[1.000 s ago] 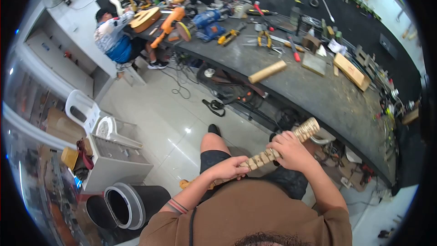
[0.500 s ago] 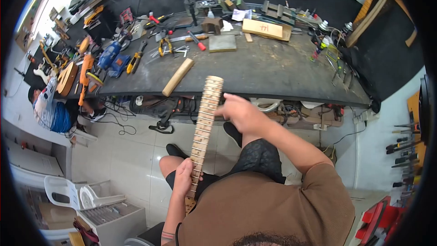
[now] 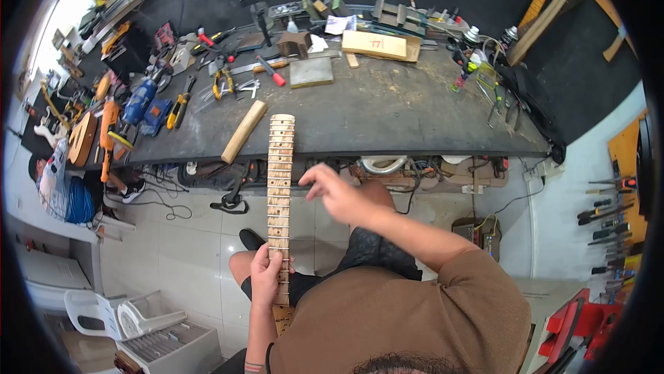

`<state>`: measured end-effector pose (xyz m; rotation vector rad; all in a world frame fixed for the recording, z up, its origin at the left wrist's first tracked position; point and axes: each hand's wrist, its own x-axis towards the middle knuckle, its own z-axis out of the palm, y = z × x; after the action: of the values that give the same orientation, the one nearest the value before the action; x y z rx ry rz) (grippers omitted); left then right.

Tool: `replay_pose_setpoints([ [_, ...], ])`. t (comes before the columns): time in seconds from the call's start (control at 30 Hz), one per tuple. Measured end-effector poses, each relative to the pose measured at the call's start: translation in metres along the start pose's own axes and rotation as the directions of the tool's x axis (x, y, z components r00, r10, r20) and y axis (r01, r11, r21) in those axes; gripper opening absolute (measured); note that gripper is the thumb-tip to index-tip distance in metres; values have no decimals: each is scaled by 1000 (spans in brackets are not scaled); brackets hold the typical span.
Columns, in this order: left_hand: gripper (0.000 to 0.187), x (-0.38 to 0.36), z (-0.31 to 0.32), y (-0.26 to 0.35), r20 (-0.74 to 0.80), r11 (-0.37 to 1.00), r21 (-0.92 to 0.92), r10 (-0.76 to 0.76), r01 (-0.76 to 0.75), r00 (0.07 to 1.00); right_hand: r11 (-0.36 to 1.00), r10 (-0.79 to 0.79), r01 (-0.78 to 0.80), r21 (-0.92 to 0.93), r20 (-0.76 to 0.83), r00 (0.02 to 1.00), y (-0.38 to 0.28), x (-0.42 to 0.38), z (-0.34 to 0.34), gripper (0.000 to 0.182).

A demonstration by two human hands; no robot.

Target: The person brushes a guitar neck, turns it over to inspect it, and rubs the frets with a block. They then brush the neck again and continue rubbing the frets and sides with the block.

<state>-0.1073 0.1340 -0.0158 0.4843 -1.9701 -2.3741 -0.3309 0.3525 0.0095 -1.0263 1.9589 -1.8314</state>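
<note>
A guitar neck (image 3: 279,187) with a light, streaked fretboard and dark dots stands nearly upright in view, its wide end over the bench edge. My left hand (image 3: 266,274) is wrapped round its lower part, near my lap. The headstock end (image 3: 282,317) shows below that hand, partly hidden by my shirt. My right hand (image 3: 333,193) is apart from the neck, just to its right, with fingers apart and nothing in them.
On the dark workbench (image 3: 387,111) lie a wooden block (image 3: 244,131), a grey sharpening stone (image 3: 311,72), a wood piece marked 14 (image 3: 374,44), pliers (image 3: 223,82) and a blue power tool (image 3: 141,101). Another person (image 3: 62,187) sits at far left.
The neck has turned more upright and shifted left in view with my left hand. My right hand has moved left and down, away from the fretboard. The whole view has shifted slightly.
</note>
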Motion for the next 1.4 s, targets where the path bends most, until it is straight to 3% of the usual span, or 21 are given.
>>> replay_pose_setpoints([
  [0.13,44,6,1,7,28,982,-166,-84,88,996,945,258,-280,171,139,956,16,-37,54,44],
  [0.33,46,20,16,3,19,995,-84,-51,53,999,785,323,-441,435,320,891,18,-45,75,48],
  [0.43,39,23,23,13,70,996,-38,-75,78,995,778,363,-376,503,127,923,11,-33,76,47],
  [0.5,30,25,29,22,-15,953,-274,-142,133,990,803,378,-371,466,84,922,12,-24,73,48],
  [0.57,29,32,1,3,-70,955,-265,-155,132,985,857,378,-346,382,-10,926,18,-18,73,50],
  [0.63,31,32,-4,4,-347,980,-199,-95,26,933,872,370,-331,361,-43,928,17,-15,74,50],
  [0.67,31,30,-4,4,-342,980,-196,-95,28,935,886,360,-317,337,-71,930,16,-14,73,51],
  [0.7,39,24,-1,6,-282,967,214,194,-136,940,886,362,-317,339,-75,929,18,-12,74,51],
  [0.73,47,14,2,9,-116,766,571,431,-295,895,899,334,-283,334,-106,937,24,-11,76,50],
  [0.77,56,3,2,13,123,417,809,570,-414,813,910,307,-251,330,-130,943,29,-11,79,50],
  [0.8,65,-10,0,18,275,369,836,359,-406,892,919,305,-251,304,-146,941,36,-11,81,50],
  [0.83,65,-12,-2,19,254,372,845,352,-384,901,926,305,-254,281,-155,940,32,-9,81,50],
  [0.9,66,-13,-13,18,396,76,906,201,-417,896,897,358,-306,319,-117,926,32,-12,78,45],
  [0.97,70,-6,-50,-7,105,102,983,375,-153,921,877,352,-283,388,-117,929,21,-13,77,38],
  [1.03,65,-13,-39,6,-65,342,929,526,-141,848,826,415,-351,442,-55,908,7,-12,73,34],
  [1.1,66,-21,-21,28,194,325,879,424,-348,885,794,391,-315,521,-39,920,19,-9,75,33],
  [1.17,73,-27,-10,33,504,87,832,298,-549,811,814,352,-267,516,-72,933,28,-8,78,32],
  [1.23,75,-17,-30,26,238,127,954,237,-273,942,790,385,-307,531,-39,922,28,-10,77,32],
  [1.3,78,-1,-60,-6,-76,87,995,476,40,876,808,393,-321,494,-47,918,23,-12,76,32],
  [1.37,79,-5,-39,21,-76,388,911,494,-141,866,815,402,-337,472,-42,915,12,-12,75,31],
  [1.4,79,-6,-31,21,117,400,856,469,-328,876,818,398,-338,466,-33,917,18,-11,74,31],
])
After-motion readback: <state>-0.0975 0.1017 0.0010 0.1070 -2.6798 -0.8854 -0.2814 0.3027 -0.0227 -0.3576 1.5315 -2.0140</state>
